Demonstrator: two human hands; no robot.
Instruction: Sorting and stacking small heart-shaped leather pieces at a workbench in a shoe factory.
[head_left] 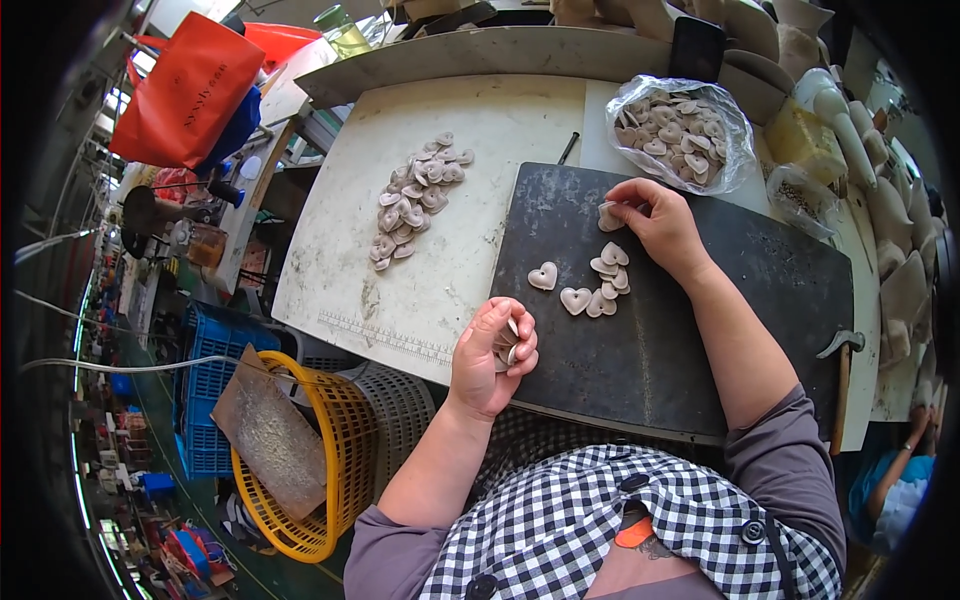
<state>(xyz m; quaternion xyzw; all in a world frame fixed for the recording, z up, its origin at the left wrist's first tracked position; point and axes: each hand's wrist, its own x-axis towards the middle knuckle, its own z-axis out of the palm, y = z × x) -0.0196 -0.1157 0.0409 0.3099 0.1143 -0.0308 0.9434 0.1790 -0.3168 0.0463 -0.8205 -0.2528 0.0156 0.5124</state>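
Note:
Several beige heart-shaped pieces (507, 345) are cupped in my left hand (492, 355), its fingers curled round them at the near left edge of a black board. My right hand (655, 222) pinches one more heart piece (609, 217) over the board's far part. Between my hands, several heart pieces (606, 280) lie on the black board (720, 320), some overlapping in a curved row. A single heart (542, 276) rests apart to their left. On the white table to the left spreads a loose pile of similar hearts (415, 195).
A clear plastic bag (735, 115) full of hearts stands at the far right, with a smaller bag (800, 195) beside it. A hammer (842, 370) lies at the board's right edge. A nail-like rod (569, 148) lies beyond the board. Left below is a yellow basket (350, 450).

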